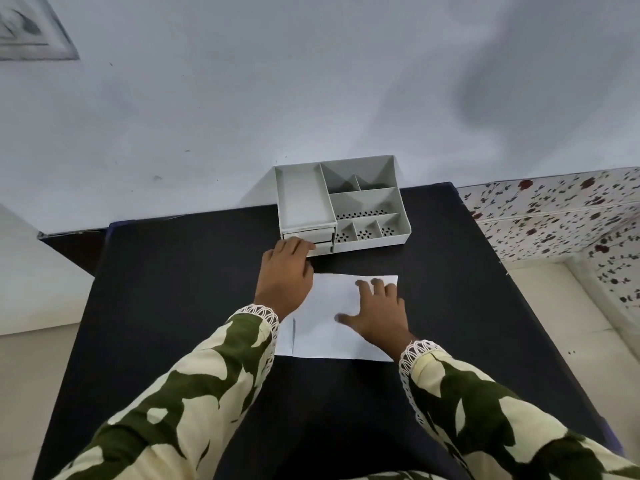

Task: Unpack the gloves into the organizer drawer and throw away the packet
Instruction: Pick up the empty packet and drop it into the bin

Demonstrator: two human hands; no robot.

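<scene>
From my head cam, looking down: I'm at a black table (173, 271) with a white organizer (341, 202) at the far edge against the wall. Its top is split into open compartments, and two small drawers are stacked at its front left.

My left hand (285, 271) is stretched forward, palm down, fingers curled in a bit, with the fingertips right at the front of the lower drawer (320, 248). Can't tell if I'm actually gripping a handle, my fingers cover that spot. The drawer looks pulled out only slightly, if at all.

My right hand (379, 311) is flat on the white packet (332, 317), fingers spread wide and the thumb pointing left, just pressing down on it, not gripping anything. The packet lies flat on the table between me and the organizer, near it but not touching. The gloves themselves aren't visible to me.

Both forearms reach in from the bottom corners, in green-and-cream patterned sleeves with lace cuffs.
</scene>
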